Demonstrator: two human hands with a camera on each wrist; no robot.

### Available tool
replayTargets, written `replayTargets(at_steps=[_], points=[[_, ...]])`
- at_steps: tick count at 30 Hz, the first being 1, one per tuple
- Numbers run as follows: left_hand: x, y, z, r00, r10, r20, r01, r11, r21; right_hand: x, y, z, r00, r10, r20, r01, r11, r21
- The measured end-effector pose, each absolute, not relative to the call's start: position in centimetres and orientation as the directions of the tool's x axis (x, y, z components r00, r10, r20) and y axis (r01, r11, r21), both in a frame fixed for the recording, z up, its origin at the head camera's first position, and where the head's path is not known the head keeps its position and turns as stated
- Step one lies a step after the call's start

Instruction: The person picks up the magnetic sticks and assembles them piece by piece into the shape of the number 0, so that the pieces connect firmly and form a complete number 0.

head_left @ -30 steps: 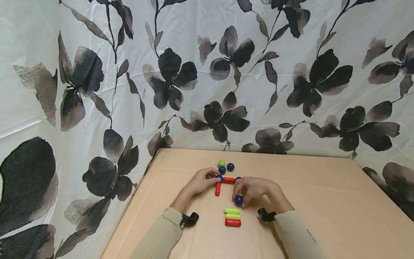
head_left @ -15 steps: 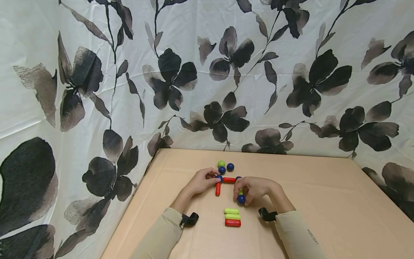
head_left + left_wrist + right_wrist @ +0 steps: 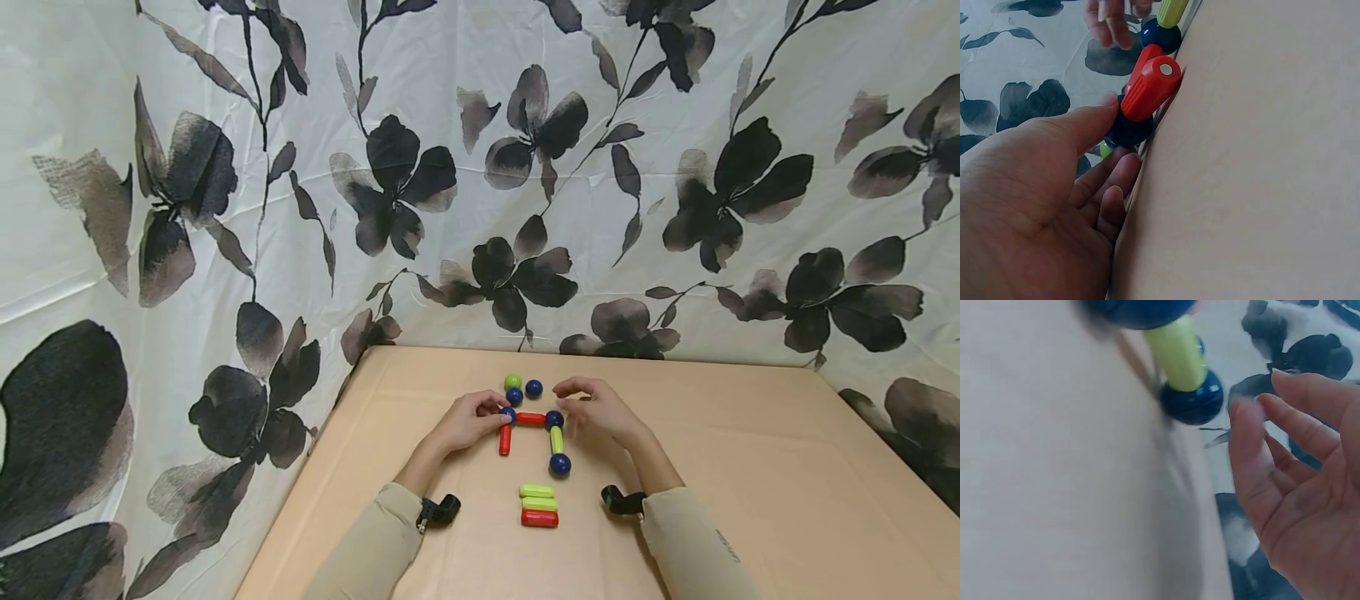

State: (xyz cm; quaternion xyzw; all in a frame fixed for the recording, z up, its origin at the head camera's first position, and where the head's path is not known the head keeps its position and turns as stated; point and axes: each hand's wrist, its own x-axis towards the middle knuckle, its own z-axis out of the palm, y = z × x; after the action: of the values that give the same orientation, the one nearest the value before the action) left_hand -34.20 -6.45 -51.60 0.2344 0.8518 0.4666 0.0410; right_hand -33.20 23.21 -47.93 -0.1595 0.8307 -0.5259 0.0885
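With our left hand [image 3: 471,419] we pinch a blue ball [image 3: 1132,130], probably to steady the red rods [image 3: 531,419] meeting there. Our right hand [image 3: 606,415], fingers loosely parted, holds nothing; the green rod [image 3: 557,440] lies to its near left.

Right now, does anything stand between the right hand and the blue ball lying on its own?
Nothing visible does: the head view shows only tabletop between the right hand and that blue ball, just to its left.
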Motion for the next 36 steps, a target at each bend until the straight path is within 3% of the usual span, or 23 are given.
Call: replayTargets(at_steps=[7,15,26,36], points=[[-34.2,-6.5,-51.5,-0.886,0.438,0.151,0.361,0.450,0.817,-33.7,23.3,-50.4,-0.912,-0.399,-0.093,-0.028,0.289,-0.957],[-34.2,-6.5,-51.3,-0.886,0.439,0.146,0.359,0.454,0.815,-33.9,23.3,-51.6,-0.920,-0.381,-0.098,-0.011,0.273,-0.962],[-34.7,-4.0,-51.8,-0.940,0.229,0.252,0.328,0.404,0.854,-33.6,23.2,-51.8,-0.920,-0.380,-0.099,0.003,0.247,-0.969],[-35.1,-2.3,-52.1,-0.949,0.211,0.233,0.305,0.438,0.846,-33.5,23.5,-51.4,-0.922,-0.377,-0.087,-0.011,0.250,-0.968]])
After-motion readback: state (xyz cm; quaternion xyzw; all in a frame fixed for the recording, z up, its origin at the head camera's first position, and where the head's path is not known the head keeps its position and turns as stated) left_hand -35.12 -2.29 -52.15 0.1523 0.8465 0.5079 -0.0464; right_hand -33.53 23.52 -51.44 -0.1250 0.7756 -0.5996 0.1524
